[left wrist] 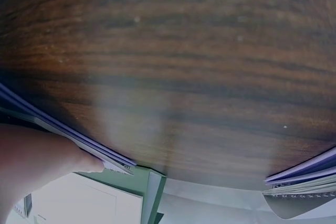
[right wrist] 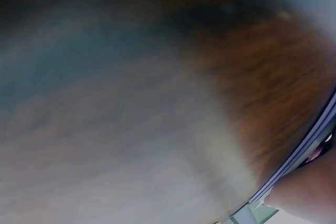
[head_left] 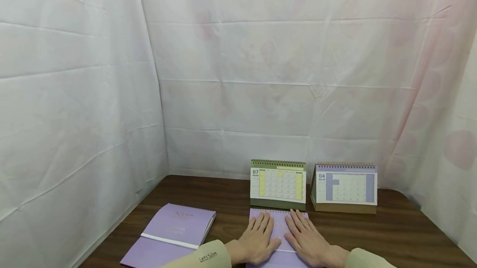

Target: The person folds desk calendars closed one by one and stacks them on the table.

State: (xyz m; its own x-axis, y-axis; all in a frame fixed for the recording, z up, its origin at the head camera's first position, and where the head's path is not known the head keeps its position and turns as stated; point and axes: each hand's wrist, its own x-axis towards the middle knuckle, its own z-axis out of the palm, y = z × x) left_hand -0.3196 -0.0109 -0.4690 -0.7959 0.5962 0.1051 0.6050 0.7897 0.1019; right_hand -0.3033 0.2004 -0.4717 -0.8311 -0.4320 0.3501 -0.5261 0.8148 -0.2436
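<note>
Both hands rest flat, palms down, on a purple spiral desk calendar (head_left: 279, 230) lying at the table's front middle. My left hand (head_left: 259, 237) covers its left part, fingers straight toward the spiral edge. On the right part lies my right hand (head_left: 307, 239), its fingers also stretched toward the binding. A strip of the purple cover shows between the two thumbs; the rest is hidden under the hands. Along the bottom of the left wrist view, a left finger (left wrist: 47, 161) lies over the calendar's edge. A right finger (right wrist: 307, 192) does likewise in the right wrist view.
Just behind stands a green desk calendar (head_left: 279, 185) showing 07. Right of it is a purple-and-white calendar (head_left: 346, 189) showing 04, also upright. Another purple calendar (head_left: 182, 224) lies on the dark wooden table (head_left: 406, 226) at left. White curtains (head_left: 238, 106) enclose the table.
</note>
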